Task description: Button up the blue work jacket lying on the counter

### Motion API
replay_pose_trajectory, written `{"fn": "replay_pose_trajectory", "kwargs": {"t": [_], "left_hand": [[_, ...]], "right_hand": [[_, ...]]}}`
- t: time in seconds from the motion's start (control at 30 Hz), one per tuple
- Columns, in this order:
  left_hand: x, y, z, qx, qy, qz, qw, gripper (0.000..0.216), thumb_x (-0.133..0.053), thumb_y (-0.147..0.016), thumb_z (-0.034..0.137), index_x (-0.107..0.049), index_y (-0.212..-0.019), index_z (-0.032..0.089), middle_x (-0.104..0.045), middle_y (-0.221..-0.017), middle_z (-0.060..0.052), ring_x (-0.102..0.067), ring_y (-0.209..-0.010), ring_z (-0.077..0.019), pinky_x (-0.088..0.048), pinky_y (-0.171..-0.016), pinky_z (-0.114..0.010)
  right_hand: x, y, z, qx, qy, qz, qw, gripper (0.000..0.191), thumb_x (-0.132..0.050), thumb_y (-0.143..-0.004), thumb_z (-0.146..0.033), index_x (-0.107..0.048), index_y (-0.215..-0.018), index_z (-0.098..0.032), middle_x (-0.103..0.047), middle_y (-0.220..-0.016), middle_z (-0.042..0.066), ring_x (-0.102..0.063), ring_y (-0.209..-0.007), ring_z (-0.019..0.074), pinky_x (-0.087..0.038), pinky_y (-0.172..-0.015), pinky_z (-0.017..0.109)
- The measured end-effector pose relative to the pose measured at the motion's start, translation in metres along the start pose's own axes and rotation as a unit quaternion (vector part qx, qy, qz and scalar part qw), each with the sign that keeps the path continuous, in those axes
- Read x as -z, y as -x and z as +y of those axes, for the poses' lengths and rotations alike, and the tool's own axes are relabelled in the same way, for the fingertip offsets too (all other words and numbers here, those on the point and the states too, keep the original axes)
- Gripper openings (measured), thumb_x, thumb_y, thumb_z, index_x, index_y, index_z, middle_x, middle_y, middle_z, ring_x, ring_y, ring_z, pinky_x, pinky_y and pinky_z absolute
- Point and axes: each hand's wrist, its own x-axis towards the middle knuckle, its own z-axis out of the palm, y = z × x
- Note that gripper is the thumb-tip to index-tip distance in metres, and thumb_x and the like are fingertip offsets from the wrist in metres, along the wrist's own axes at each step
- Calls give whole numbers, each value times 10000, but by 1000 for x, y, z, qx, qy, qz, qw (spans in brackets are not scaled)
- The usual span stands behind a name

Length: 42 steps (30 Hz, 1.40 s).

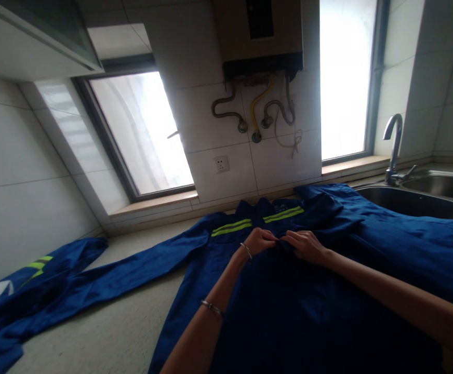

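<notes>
Grey counter runs along a white tiled wall w/ two windows; sink and tap at far right, water heater above. Blue jacket lies spread flat on the counter, one sleeve stretched left. Left hand and right hand meet at the chest front, fingers pinched on the fabric, both arms reaching fwd.

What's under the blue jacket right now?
The blue jacket lies flat on the pale countertop, which shows beside it. Both hands pinch its front. Anything beneath the cloth is hidden.
</notes>
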Motion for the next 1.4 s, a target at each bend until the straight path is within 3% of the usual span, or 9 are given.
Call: {"fn": "replay_pose_trajectory", "kwargs": {"t": [0.33, 0.5, 0.67, 0.8, 0.93, 1.03, 1.17, 1.3, 1.4], "left_hand": [[-3, 0, -3, -8, 30, -1, 1000, 196, -627, -677, 202, -749, -814, 134, -646, -739, -37, -558, -649, -117, -410, -570, -205], [-3, 0, 5, -11, 14, 34, 999, 320, -586, -684, 135, -712, -978, 150, -656, -890, -49, -591, -775, -150, -458, -694, -245], [0, 2, 10, -52, -72, 50, 995, 562, -629, -639, 75, -601, -1184, 214, -600, -1167, -58, -554, -1035, -217, -439, -875, -316], [0, -1, -6, -47, -63, 99, 992, 384, -637, -732, 212, -644, -1115, 185, -642, -1134, -60, -573, -1048, -219, -444, -901, -320], [2, -4, -21, 3, -49, 150, 987, 245, -586, -787, 292, -711, -954, 163, -714, -923, -57, -645, -858, -213, -499, -764, -306], [6, -4, -25, 14, -49, 175, 983, 222, -607, -764, 291, -723, -904, 163, -722, -853, -53, -654, -804, -211, -505, -727, -302], [13, -4, -29, 30, 19, 209, 977, 192, -615, -735, 233, -720, -869, 145, -717, -783, -60, -663, -765, -205, -519, -699, -299], [21, -4, -37, 61, 112, 227, 965, 201, -626, -723, 214, -701, -886, 124, -707, -772, -70, -669, -735, -207, -529, -628, -291], [27, -2, -48, 104, 152, 229, 956, 189, -616, -737, 194, -687, -895, 118, -703, -826, -82, -668, -726, -196, -526, -597, -278]], "right_hand": [[2, -1, -3, -17, -28, 2, 999, 309, -472, -736, -120, -584, -1020, -163, -611, -892, 43, -539, -680, 145, -374, -639, 247], [-4, -1, 6, -88, -103, 62, 989, 261, -479, -854, -228, -557, -1100, -191, -624, -953, 50, -596, -782, 158, -425, -686, 237], [-7, -5, 13, -175, -191, 157, 953, 230, -508, -883, -331, -594, -1059, -211, -648, -969, 48, -621, -848, 180, -477, -763, 277], [-4, -7, 15, -211, -236, 181, 931, 305, -559, -844, -410, -610, -1059, -200, -672, -936, 33, -635, -817, 192, -501, -749, 296], [3, -8, 16, -216, -249, 140, 934, 341, -570, -823, -440, -633, -1046, -191, -691, -889, 20, -647, -757, 184, -506, -700, 270], [15, -6, 18, -179, -201, 52, 962, 349, -564, -822, -408, -616, -1118, -232, -686, -974, 18, -649, -833, 197, -498, -741, 282], [32, 8, 27, -146, -92, -61, 983, 579, -621, -751, -352, -481, -1307, -270, -632, -1129, 55, -600, -997, 246, -481, -821, 346], [40, 29, 55, -180, -91, -110, 973, 391, -573, -780, -302, -617, -1163, -240, -660, -1066, 72, -614, -966, 251, -471, -852, 367], [52, 40, 97, -207, -204, -95, 952, 347, -493, -842, -342, -648, -1121, -204, -672, -1043, 81, -634, -926, 219, -480, -837, 322]]}}
